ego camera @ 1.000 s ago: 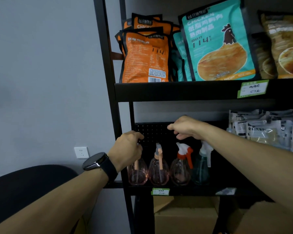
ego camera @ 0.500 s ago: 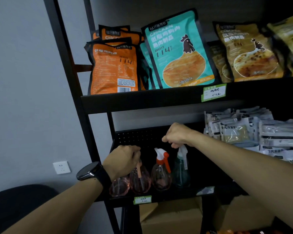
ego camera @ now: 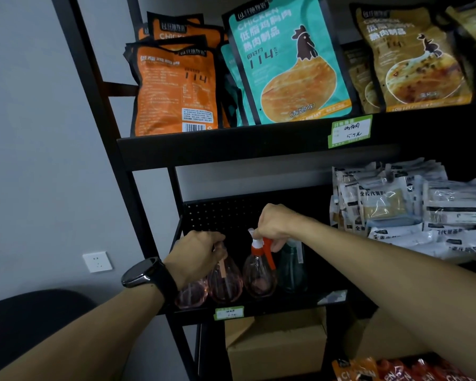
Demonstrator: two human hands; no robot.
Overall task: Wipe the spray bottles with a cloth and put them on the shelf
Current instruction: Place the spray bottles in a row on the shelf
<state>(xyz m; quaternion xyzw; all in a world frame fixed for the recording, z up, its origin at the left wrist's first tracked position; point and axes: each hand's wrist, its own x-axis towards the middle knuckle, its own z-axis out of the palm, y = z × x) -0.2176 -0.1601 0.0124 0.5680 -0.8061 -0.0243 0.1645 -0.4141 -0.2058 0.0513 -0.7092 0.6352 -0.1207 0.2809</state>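
Note:
Four spray bottles stand in a row on the lower black shelf (ego camera: 261, 307). From the left they are two clear pink ones (ego camera: 190, 295) (ego camera: 226, 283), a pink one with a red and white head (ego camera: 259, 279), and a teal one (ego camera: 292, 270). My left hand (ego camera: 197, 255), with a black watch on its wrist, is closed over the heads of the two left bottles and hides them. My right hand (ego camera: 275, 229) is closed over the top of the teal bottle, its thumb against the red trigger. No cloth is in sight.
Orange (ego camera: 176, 89), teal (ego camera: 289, 64) and brown (ego camera: 412, 59) food pouches fill the upper shelf. White packets (ego camera: 412, 210) are piled to the right of the bottles. A cardboard box (ego camera: 278, 350) sits below, a black chair (ego camera: 30, 325) at lower left, and a wall socket (ego camera: 97, 261) beside the frame.
My right hand has come down from above the red and teal bottles onto the teal bottle's head. My left hand has stayed on the left pink bottles. My view has shifted left and nearer.

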